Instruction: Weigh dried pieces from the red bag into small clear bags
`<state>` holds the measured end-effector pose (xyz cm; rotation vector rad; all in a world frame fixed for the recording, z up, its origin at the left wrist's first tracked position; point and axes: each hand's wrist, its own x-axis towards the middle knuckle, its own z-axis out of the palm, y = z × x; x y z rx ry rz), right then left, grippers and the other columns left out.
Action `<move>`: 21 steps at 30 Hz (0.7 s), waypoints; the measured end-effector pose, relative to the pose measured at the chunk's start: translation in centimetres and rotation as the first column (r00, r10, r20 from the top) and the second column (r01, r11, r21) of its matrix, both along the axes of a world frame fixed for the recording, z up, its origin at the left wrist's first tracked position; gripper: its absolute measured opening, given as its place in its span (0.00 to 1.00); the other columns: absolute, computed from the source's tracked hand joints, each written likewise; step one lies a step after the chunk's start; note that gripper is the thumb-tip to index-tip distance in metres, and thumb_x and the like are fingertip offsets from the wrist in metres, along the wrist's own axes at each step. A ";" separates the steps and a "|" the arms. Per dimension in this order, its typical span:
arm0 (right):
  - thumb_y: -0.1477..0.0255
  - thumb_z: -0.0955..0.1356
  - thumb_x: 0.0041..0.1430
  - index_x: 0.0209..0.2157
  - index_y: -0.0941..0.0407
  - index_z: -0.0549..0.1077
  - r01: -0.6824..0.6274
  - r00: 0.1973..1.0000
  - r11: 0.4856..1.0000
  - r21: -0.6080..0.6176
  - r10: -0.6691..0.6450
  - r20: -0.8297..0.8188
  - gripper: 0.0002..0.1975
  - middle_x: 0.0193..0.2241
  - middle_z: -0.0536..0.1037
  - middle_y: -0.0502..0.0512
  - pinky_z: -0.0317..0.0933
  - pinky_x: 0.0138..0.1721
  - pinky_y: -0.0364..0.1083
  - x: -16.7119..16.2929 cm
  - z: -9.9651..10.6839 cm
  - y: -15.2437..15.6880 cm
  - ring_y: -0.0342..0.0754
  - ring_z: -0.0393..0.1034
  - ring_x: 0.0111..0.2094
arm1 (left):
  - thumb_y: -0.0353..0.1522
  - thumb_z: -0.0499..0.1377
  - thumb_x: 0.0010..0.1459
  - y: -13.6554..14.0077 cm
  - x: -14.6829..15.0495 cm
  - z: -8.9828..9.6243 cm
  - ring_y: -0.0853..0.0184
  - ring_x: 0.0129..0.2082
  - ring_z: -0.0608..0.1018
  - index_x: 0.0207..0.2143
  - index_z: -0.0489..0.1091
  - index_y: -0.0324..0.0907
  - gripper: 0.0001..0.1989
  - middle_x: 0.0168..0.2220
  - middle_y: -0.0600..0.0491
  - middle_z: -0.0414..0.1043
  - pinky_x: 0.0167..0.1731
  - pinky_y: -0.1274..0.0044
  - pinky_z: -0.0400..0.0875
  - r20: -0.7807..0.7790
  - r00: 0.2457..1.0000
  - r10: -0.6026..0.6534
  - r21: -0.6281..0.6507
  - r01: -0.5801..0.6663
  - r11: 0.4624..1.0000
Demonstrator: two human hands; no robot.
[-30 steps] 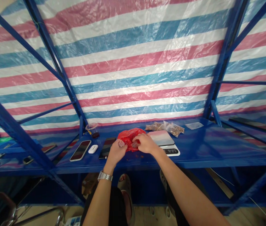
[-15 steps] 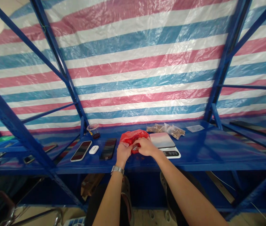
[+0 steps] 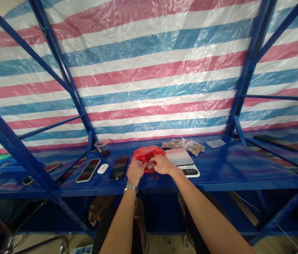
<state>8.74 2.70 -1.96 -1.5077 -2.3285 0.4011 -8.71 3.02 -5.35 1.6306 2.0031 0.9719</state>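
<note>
An opened red plastic bag [image 3: 144,152] stands on the blue bench, with small brownish pieces inside. My left hand [image 3: 136,170] is at its near left side, fingers closed on a small clear plastic bag [image 3: 151,165]. From the right, my right hand [image 3: 161,164] reaches over the red bag's near edge, its fingers bent and pinched on the same clear bag. The fingers partly hide that bag, and I cannot make out its contents. Right of the red bag is a white digital scale [image 3: 180,157] with a dark display.
Behind the scale lie filled clear bags [image 3: 194,147] and a flat clear bag [image 3: 216,143]. On the left are a phone [image 3: 88,170], a white earbud case [image 3: 103,169], a dark phone [image 3: 119,168] and a plastic cup [image 3: 103,147]. Blue posts [image 3: 59,67] frame the bench.
My fingers have moved slightly apart over the red bag, and more of its inside shows. The whole view has shifted a little, with the bench things slightly further left.
</note>
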 end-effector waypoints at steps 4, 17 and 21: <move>0.79 0.65 0.57 0.40 0.51 0.84 0.007 1.000 0.999 0.045 -0.008 0.010 0.17 0.44 0.84 0.55 0.61 0.54 0.50 0.3 -0.3 0.3 0.56 0.74 0.51 | 0.36 0.71 0.47 -0.1 0.3 0.9 0.47 0.47 0.81 0.40 0.72 0.44 0.18 0.43 0.38 0.81 0.40 0.71 0.67 0.003 0.999 0.040 -0.010 -0.040 0.999; 0.74 0.67 0.61 0.45 0.60 0.80 0.275 0.938 0.936 0.218 -0.312 0.155 0.13 0.51 0.78 0.69 0.55 0.56 0.56 0.3 0.5 -0.1 0.61 0.68 0.55 | 0.22 0.60 0.46 -0.6 -1.4 1.2 0.67 0.23 0.76 0.32 0.63 0.45 0.13 0.24 0.58 0.69 0.27 0.77 0.68 0.368 0.924 -0.103 -0.005 0.113 0.994; 0.78 0.67 0.59 0.50 0.58 0.78 0.209 0.955 0.932 0.296 -0.259 0.141 0.17 0.51 0.78 0.65 0.52 0.56 0.56 -0.3 0.9 0.8 0.60 0.66 0.56 | 0.21 0.58 0.49 -0.9 -0.8 1.6 0.69 0.22 0.75 0.32 0.61 0.44 0.12 0.23 0.60 0.66 0.27 0.75 0.75 0.520 0.851 -0.071 -0.020 0.095 0.995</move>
